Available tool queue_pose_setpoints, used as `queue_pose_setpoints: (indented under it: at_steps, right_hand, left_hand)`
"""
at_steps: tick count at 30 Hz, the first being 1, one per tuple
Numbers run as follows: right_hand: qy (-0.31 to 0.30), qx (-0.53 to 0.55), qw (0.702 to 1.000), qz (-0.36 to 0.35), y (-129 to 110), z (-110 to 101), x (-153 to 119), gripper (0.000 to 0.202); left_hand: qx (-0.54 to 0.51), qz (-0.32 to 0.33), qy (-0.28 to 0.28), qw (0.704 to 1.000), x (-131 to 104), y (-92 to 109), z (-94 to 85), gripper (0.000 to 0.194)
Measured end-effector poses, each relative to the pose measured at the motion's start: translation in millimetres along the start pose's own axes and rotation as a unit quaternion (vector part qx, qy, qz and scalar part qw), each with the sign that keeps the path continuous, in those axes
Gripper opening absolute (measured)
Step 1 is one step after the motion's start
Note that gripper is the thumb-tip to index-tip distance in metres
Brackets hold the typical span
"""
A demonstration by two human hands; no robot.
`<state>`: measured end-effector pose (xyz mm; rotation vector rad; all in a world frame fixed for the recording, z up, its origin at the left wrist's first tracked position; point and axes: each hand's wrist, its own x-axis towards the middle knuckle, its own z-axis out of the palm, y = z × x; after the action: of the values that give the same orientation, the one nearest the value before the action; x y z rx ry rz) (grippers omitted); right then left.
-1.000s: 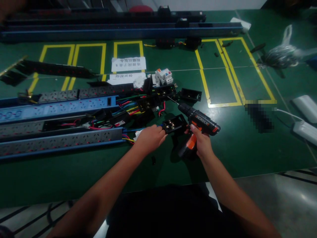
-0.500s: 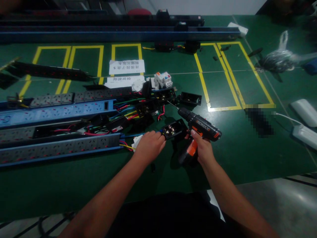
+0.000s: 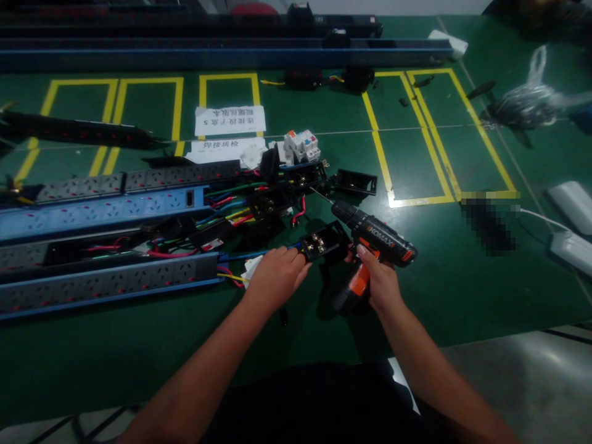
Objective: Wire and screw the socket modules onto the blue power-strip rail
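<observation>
My right hand [image 3: 382,277] is wrapped round the grip of a black and orange cordless drill [image 3: 377,237]. Its long thin bit points up and left, the tip near other black terminal boxes [image 3: 305,176]. Closed fingers of my left hand [image 3: 277,274] hold the left end of a black terminal box [image 3: 324,242] with brass-coloured contacts inside. Blue, red and yellow wires run beside that hand from a blue-edged power strip [image 3: 152,277]. A white tag or paper [image 3: 250,269] shows just behind the left hand's knuckles.
More power strips [image 3: 92,209] lie at the left, with loose coloured wires. White circuit breakers [image 3: 301,146] and paper labels [image 3: 230,120] sit beyond. A black box [image 3: 356,182] rests right of the breakers. Long blue rails [image 3: 208,57] span the back. Bundled plastic [image 3: 522,108] lies far right.
The view has shifted slightly, so the table things sit a little differently in the picture. Both hands keep their grips, with the drill and the terminal box in nearly the same places.
</observation>
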<state>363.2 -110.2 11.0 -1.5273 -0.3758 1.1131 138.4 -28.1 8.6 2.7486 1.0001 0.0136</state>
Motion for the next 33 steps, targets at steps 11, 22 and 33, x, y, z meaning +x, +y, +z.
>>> queue_pose_setpoints:
  at_steps: [11,22,33]
  right_hand:
    - [0.039,0.028,0.999,0.001,8,1,0,0.063]
    - [0.038,0.003,0.999,-0.006,7,1,1,0.06]
    - [0.025,-0.011,1.0,0.001,4,-1,0,0.057]
  left_hand:
    - [-0.04,-0.032,0.011,0.999,-10,4,-5.3,0.01]
    - [-0.065,-0.018,0.049,0.997,-14,3,-0.3,0.016]
    - [-0.048,-0.053,0.044,0.996,-10,12,-3.2,0.013]
